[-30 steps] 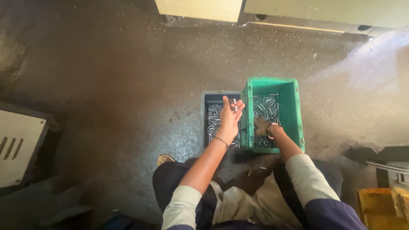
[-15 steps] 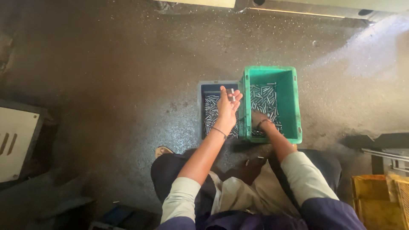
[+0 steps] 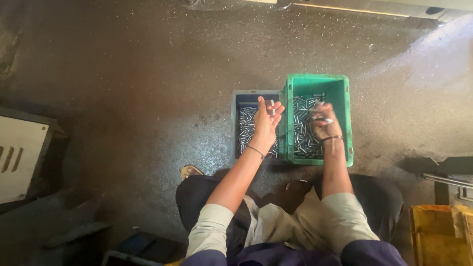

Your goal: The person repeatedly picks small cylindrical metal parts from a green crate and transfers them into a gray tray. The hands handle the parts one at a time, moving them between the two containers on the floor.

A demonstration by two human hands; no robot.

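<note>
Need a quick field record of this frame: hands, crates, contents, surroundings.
left hand: raised above the grey crate, holding a small metal pin in its fingertips
right hand: inside the green crate, gripping a few pins
crates: side by side on the concrete floor, touching
contents: both hold loose short metal pins
posture: person sits on the floor, knees bent
surroundings: yellow crate lower right, pale panel at left

Two crates sit side by side on the floor [image 3: 148, 98]: the smaller crate [image 3: 242, 98] under the left hand [image 3: 266, 123], the larger crate [image 3: 340, 88] under the right hand [image 3: 325, 123]. Metal pins [image 3: 303, 140] lie in both.
</note>
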